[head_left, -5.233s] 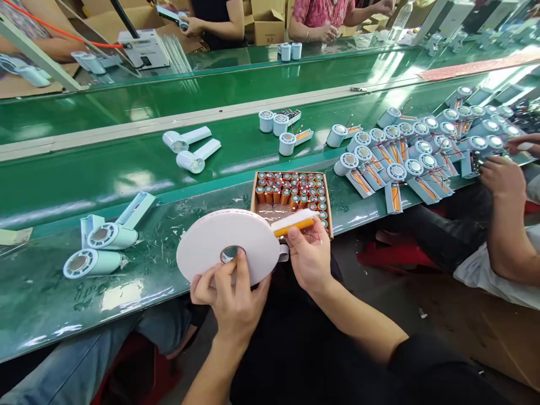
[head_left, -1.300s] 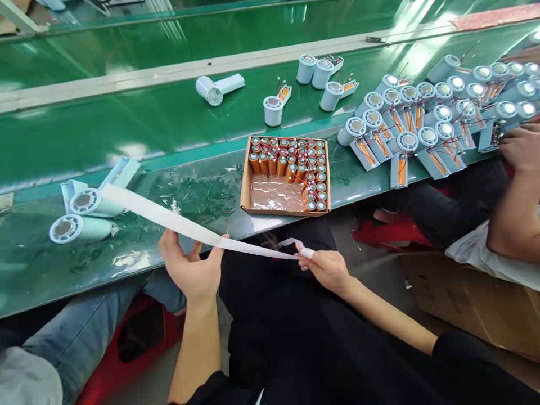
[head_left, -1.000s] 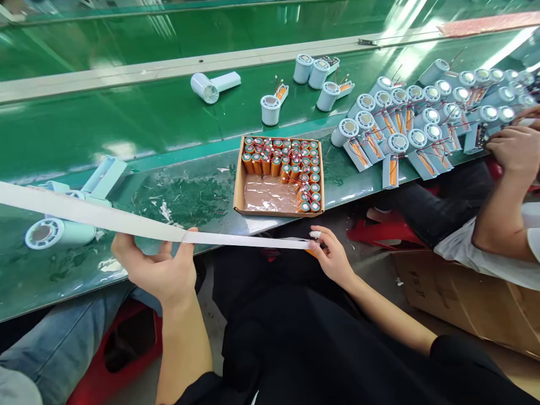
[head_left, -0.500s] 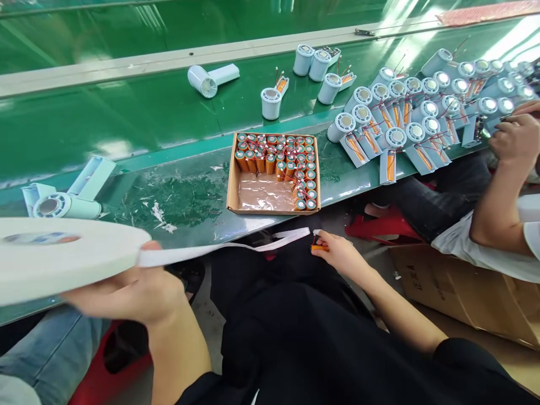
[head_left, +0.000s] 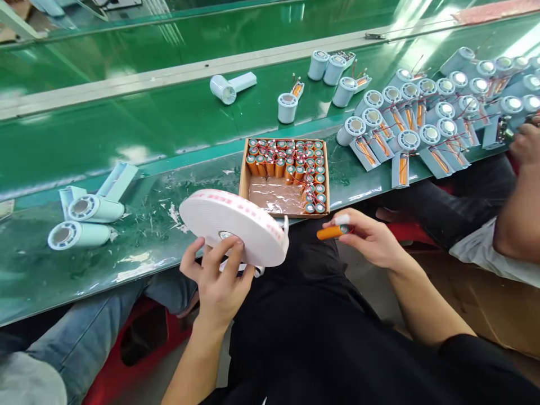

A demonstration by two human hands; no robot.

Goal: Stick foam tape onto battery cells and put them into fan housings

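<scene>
My left hand (head_left: 219, 281) grips a wide white roll of tape (head_left: 248, 233) from below, fingers spread over its flat side near the core. A short loose end of tape sticks up at the roll's right edge. To the right, my right hand (head_left: 375, 239) holds an orange cylindrical battery (head_left: 330, 232) between thumb and fingers. A small white piece (head_left: 342, 219), seemingly tape, is at the fingertips above the battery. Behind both hands, a cardboard box (head_left: 243, 185) on the bench holds several orange batteries standing upright with red wires; its front left part shows bare plastic lining.
Many light-blue housings (head_left: 409, 140) with batteries and wires crowd the bench at right. More housings (head_left: 80, 235) lie at left, and others (head_left: 287, 108) stand on the green belt (head_left: 160, 118). A co-worker's hand (head_left: 526, 143) is at far right; another person's legs (head_left: 109, 315) are at left.
The tape roll has swung from the far left to the middle, before the box. The long tape strip no longer stretches to my right hand. That hand has risen slightly with the battery.
</scene>
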